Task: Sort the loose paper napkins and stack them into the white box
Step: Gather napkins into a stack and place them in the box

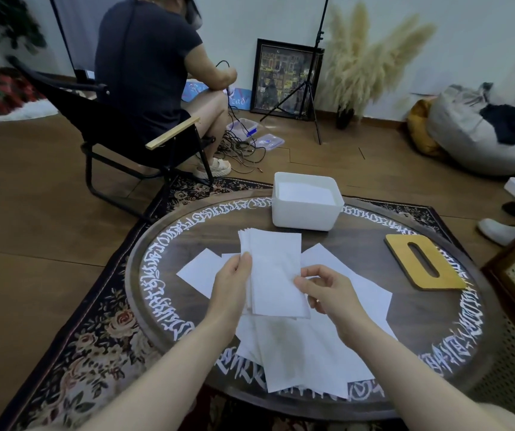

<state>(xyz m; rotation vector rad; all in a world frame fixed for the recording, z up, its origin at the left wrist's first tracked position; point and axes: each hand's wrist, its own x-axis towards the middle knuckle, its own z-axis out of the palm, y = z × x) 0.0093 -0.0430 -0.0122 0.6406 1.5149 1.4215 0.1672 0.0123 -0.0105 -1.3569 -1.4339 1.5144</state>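
Hands (230, 283) pinch napkin stack (276, 272), long axis toward box (304, 213).

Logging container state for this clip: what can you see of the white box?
The white rectangular plastic-looking box stands upright and open-topped at the far edge of the round dark wooden table, with rounded corners and smooth walls. Flat white sheets, apparently napkins, lie inside it. Neither hand touches it.

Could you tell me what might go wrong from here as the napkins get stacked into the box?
The held stack is fanned at its top edge, pinched only by the left hand and right hand; sheets may slip out. Loose napkins overhang the table's near rim and could slide off. The white box already looks nearly full.
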